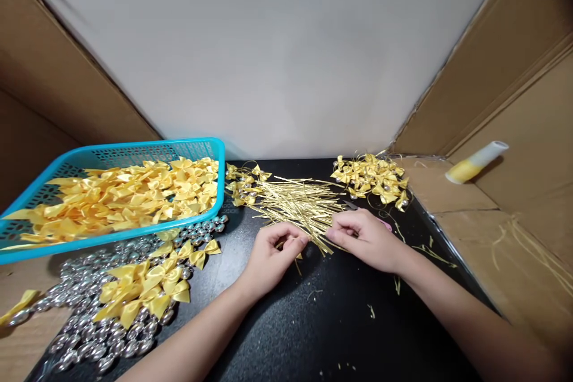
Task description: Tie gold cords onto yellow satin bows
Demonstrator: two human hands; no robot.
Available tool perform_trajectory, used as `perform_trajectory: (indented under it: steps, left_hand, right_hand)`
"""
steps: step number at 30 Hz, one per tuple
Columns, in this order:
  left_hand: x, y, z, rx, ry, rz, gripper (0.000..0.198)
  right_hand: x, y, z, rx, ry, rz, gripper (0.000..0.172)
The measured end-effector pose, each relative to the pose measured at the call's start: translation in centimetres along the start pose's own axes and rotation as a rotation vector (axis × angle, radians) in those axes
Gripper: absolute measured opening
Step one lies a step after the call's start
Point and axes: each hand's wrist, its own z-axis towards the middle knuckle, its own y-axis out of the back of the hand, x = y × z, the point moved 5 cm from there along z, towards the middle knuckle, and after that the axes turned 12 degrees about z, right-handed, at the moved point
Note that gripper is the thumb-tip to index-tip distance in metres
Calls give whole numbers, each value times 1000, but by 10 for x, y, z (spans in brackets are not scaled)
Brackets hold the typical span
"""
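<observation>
My left hand [278, 250] is closed in a pinch, thumb against fingers. A bit of yellow ribbon bow [299, 256] shows under its fingers; the rest is hidden by the hand. Opposite it, my right hand [362, 237] is closed too, thumb and fingertips together; what it pinches is too small to make out. Just beyond both hands lies a loose pile of gold metallic ties [304, 200]. Pink-handled scissors [385, 225] are partly hidden behind my right hand.
A blue basket [221, 179] of yellow bows stands left. Silver bead strings [89, 334] and loose bows [147, 286] lie before it. Bows with beads form a small group [244, 185] and a larger heap [371, 179]. Cardboard walls flank the black table; a yellow-white tube [477, 162] is right.
</observation>
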Motion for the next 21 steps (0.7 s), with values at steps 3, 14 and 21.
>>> perform_trajectory:
  steps: [3,14,21]
  left_hand:
    - [-1,-1,0,9,-5,6,27]
    - [-4,-6,1,58,-25,-48,28]
    - [-4,-9,0,103,-7,-95,28]
  right_hand:
    - [1,4,0,-19,35,-13,40]
    - [5,6,-1,-118,104,-78,39]
    - [9,5,-1,-156,151,-132,37]
